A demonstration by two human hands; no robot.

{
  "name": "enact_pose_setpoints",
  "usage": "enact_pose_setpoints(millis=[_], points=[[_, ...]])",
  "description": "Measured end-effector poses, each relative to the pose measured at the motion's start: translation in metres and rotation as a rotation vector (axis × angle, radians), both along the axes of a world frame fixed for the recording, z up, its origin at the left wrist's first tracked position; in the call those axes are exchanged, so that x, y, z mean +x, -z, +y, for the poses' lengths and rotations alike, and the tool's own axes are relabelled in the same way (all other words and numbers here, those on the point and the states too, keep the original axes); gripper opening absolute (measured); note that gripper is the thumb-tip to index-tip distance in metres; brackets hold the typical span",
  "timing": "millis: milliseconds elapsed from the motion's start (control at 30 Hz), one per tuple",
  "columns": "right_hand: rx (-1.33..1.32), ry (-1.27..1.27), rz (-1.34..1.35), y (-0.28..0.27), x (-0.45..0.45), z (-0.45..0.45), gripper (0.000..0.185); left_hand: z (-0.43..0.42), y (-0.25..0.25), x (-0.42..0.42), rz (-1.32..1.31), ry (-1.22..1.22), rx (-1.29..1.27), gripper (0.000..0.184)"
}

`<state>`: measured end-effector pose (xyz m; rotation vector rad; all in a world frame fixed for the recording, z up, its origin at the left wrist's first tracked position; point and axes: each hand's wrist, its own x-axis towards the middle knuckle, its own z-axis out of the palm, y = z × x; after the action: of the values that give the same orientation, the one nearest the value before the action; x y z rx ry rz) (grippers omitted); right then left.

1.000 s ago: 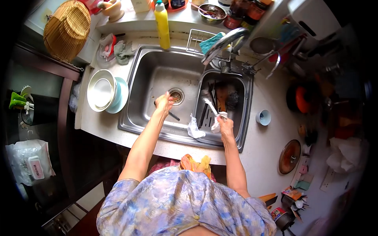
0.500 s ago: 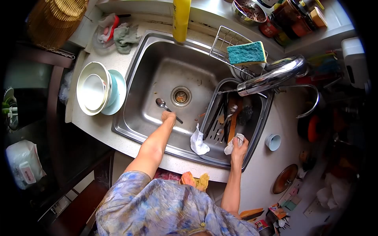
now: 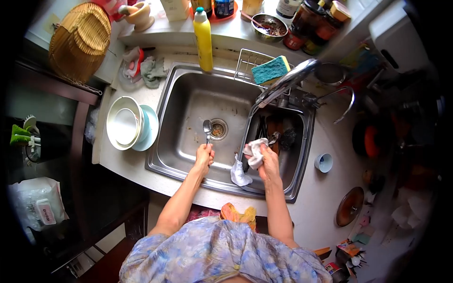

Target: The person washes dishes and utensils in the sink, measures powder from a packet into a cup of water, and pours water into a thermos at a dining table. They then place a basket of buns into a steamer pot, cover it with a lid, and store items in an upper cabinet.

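Held upright by its handle, a metal spoon (image 3: 207,127) is in my left hand (image 3: 204,156), over the large sink basin (image 3: 188,108) beside the drain. My right hand (image 3: 267,162) grips a crumpled white cloth (image 3: 256,153) over the left part of the small basin. Another white cloth (image 3: 239,172) hangs over the divider between the basins, below my right hand. Inside the small basin, a second spoon (image 3: 274,137), a wooden utensil and a dark scrubber (image 3: 288,139) lie in shadow.
Stacked bowls (image 3: 125,126) stand left of the sink. Behind it are a yellow bottle (image 3: 203,42), a wire rack with a sponge (image 3: 270,70), and the faucet (image 3: 288,82) reaching over the small basin. A cup (image 3: 323,162) and a lid (image 3: 350,206) sit at right.
My left hand has picked up the spoon from the large basin and holds it raised. My right hand has moved left and up with its cloth. The view has shifted.
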<state>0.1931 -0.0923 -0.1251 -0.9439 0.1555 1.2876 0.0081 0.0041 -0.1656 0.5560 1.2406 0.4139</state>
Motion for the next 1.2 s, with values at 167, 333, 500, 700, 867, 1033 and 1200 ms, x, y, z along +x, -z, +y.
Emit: enact_pose_setpoints(millis=[167, 333, 500, 700, 867, 1033, 1200], points=[[0.141, -0.010, 0.095, 0.007, -0.023, 0.035, 0.023, -0.025, -0.069, 0.011, -0.095, 0.196, 0.106, 0.029], [0.267, -0.217, -0.182, -0.047, -0.039, 0.043, 0.026, -0.034, -0.108, 0.020, -0.138, 0.327, 0.187, 0.026], [0.154, -0.041, -0.757, -0.056, -0.023, 0.047, 0.014, -0.039, -0.119, 0.017, -0.032, 0.437, 0.336, 0.025], [0.246, 0.120, -0.577, -0.062, -0.023, 0.044, 0.022, -0.041, -0.126, 0.021, -0.091, 0.469, 0.334, 0.026], [0.333, 0.002, -0.417, -0.066, -0.017, 0.027, 0.019, -0.043, -0.142, 0.028, -0.168, 0.500, 0.252, 0.026], [0.181, 0.098, -0.912, -0.066, -0.010, 0.032, 0.008, -0.051, -0.138, 0.029, -0.165, 0.490, 0.248, 0.027], [0.098, 0.200, -0.511, -0.064, -0.025, 0.026, 0.012, -0.052, -0.134, 0.030, -0.159, 0.477, 0.305, 0.028]])
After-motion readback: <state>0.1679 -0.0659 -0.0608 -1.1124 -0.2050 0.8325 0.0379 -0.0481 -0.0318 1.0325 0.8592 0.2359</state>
